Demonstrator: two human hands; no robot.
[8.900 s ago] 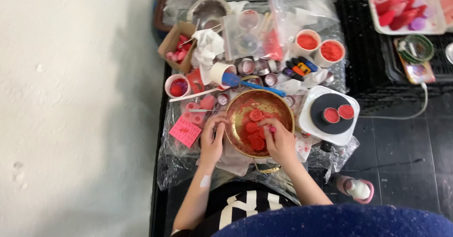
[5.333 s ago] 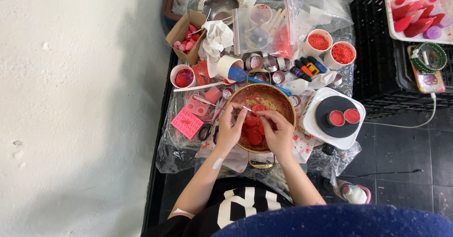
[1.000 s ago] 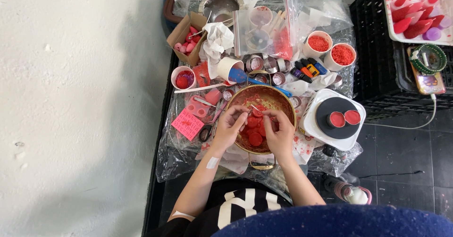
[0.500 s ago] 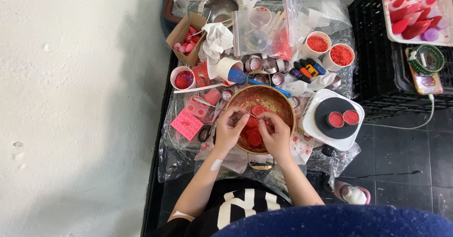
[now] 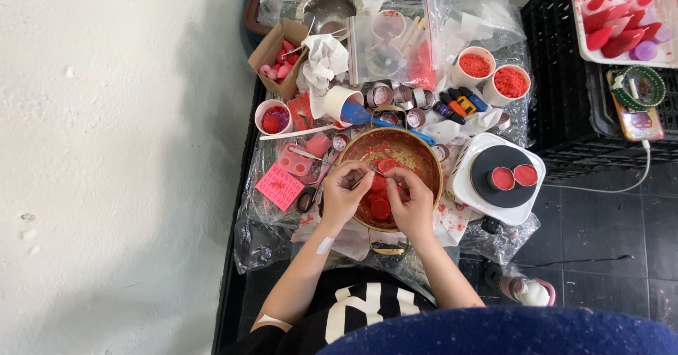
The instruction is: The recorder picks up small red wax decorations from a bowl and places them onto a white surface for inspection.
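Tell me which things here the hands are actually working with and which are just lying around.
In use:
left hand
right hand
thin metal tool
red discs
brass bowl

Lying about:
two cups of red bits
cardboard box
pink mould
scissors

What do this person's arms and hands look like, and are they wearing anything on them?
Both arms are bare, with no sleeves, gloves or visible rings. The left forearm carries two small white plasters, one near the wrist, one near the elbow. The left hand and right hand are uncovered.

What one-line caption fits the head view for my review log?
Both hands, left hand and right hand, work a thin metal tool over red discs inside a brass bowl.
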